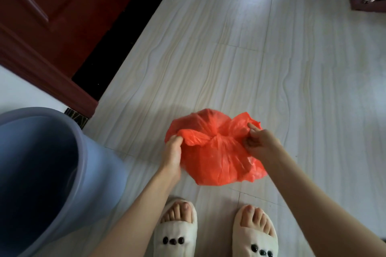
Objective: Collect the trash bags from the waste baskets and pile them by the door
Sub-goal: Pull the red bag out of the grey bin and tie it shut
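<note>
Both hands pinch the loose top flaps of a red trash bag (217, 152) on the floor.

Left hand (172, 152) and right hand (260, 143) pull crinkled thin plastic apart either side of its central twist; a smooth blue-grey waste basket (98, 165) stands left, near a dark red door (52, 16).
</note>
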Motion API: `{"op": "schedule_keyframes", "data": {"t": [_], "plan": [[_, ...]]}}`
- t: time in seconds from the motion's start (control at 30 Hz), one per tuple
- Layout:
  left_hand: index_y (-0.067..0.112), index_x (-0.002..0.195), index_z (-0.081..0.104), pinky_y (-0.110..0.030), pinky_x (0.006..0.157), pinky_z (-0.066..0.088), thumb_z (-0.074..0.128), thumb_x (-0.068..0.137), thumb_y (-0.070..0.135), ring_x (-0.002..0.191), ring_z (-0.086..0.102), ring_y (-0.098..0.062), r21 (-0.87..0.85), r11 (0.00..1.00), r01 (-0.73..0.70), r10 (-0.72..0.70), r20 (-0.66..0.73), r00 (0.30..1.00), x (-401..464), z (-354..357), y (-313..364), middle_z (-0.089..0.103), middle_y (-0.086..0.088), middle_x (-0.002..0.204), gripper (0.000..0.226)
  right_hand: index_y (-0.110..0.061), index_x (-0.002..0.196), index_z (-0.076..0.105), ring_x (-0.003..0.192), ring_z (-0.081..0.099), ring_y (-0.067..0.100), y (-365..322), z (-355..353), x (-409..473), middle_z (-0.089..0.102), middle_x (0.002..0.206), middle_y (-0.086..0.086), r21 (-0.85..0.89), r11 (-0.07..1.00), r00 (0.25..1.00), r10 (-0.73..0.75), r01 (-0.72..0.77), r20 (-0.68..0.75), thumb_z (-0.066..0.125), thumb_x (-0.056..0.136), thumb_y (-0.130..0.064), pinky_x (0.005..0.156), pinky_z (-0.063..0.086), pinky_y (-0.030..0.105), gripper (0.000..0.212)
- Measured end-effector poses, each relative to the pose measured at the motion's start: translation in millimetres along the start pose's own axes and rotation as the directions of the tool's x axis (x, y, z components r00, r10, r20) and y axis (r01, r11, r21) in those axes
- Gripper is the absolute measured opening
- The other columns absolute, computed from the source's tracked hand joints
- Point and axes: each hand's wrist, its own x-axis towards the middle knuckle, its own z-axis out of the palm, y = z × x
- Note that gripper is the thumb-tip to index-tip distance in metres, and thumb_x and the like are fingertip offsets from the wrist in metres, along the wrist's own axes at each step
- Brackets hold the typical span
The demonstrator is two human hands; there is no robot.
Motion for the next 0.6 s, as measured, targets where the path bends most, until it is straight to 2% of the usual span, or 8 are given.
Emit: {"op": "schedule_keyframes", "data": {"t": [0.07,0.13,0.2,0.3,0.37,0.47,0.53,0.6], "plan": [[0.015,0.077,0.059,-0.015,0.046,0.046,0.04,0.094,0.014,0.05,0.061,-0.005,-0.094,0.994,0.061,-0.066,-0.055,0.996,-1,-10,-1,0.064,-0.001,0.062,0.025,-0.014,0.135,0.046,0.035,0.043,0.003,-5,-9,1,0.049,0.046,-0.001,0.031,0.999,1.0,0.023,-0.023,0.011,0.027,0.093,0.007,0.039,0.043,0.013,0.051],[0.015,0.072,0.056,-0.021,0.05,0.04,0.036,0.094,0.013,0.053,0.053,-0.011,-0.134,0.986,0.099,-0.108,-0.066,0.992,-1,-19,-2,0.059,0.007,0.043,0.03,-0.013,0.136,0.044,0.037,0.049,0.002,-5,-14,1,0.055,0.053,-0.005,0.041,0.999,1.0,0.021,-0.022,0.02,0.025,0.094,0.007,0.038,0.044,0.012,0.05],[0.016,0.07,0.053,-0.023,0.054,0.031,0.033,0.094,0.013,0.054,0.045,-0.011,-0.162,0.975,0.15,-0.16,-0.049,0.986,2,-25,-2,0.054,0.008,0.037,0.032,-0.009,0.13,0.05,0.042,0.051,0.003,1,-15,1,0.056,0.064,-0.004,0.001,1.0,1.0,-0.024,0.024,-0.008,0.028,0.093,0.008,0.037,0.043,0.011,0.047],[0.013,0.072,0.052,-0.021,0.048,0.035,0.03,0.094,0.011,0.039,0.053,-0.006,-0.148,0.97,0.192,-0.185,0.064,0.981,5,-33,2,0.057,0.004,0.039,0.03,-0.007,0.095,0.065,0.033,0.048,0.002,2,-16,3,0.058,0.04,-0.005,-0.023,0.982,0.976,-0.189,0.187,-0.108,0.037,0.089,0.011,0.037,0.044,0.011,0.034],[0.011,0.077,0.053,-0.015,0.04,0.04,0.031,0.093,0.005,0.037,0.056,-0.006,-0.1,0.975,0.197,-0.179,0.172,0.969,5,-36,7,0.06,0.001,0.044,0.028,-0.014,0.079,0.062,0.041,0.052,0.008,-1,-14,-1,0.059,0.048,-0.001,-0.036,0.965,0.962,-0.262,0.26,-0.077,0.037,0.089,0.008,0.041,0.046,0.016,0.035],[0.014,0.084,0.05,-0.018,0.042,0.049,0.031,0.084,-0.015,0.045,0.06,-0.01,0.007,0.994,0.11,-0.107,0.275,0.956,5,-39,11,0.063,-0.004,0.061,0.034,-0.016,0.102,0.055,0.061,0.05,0.015,1,-9,-8,0.052,0.077,0.003,-0.074,0.959,0.961,-0.272,0.275,0.049,0.044,0.089,-0.002,0.052,0.042,0.026,0.022],[0.016,0.088,0.051,-0.018,0.052,0.051,0.031,0.08,-0.021,0.06,0.06,-0.009,0.227,0.973,-0.035,-0.042,0.327,0.944,4,-40,12,0.061,-0.004,0.079,0.043,-0.018,0.126,0.044,0.076,0.055,0.018,6,-9,-6,0.053,0.1,0.007,-0.194,0.935,0.955,-0.286,0.297,0.084,0.054,0.088,-0.012,0.063,0.048,0.034,0.04],[0.021,0.09,0.053,-0.01,0.063,0.047,0.037,0.079,-0.018,0.074,0.055,-0.007,0.486,0.839,-0.246,0.033,0.405,0.914,3,-41,11,0.058,0.004,0.085,0.043,-0.018,0.138,0.034,0.095,0.058,0.025,12,-9,-3,0.047,0.118,0.008,-0.373,0.863,0.94,-0.327,0.34,0.099,0.063,0.084,-0.015,0.083,0.052,0.045,0.061]]}}
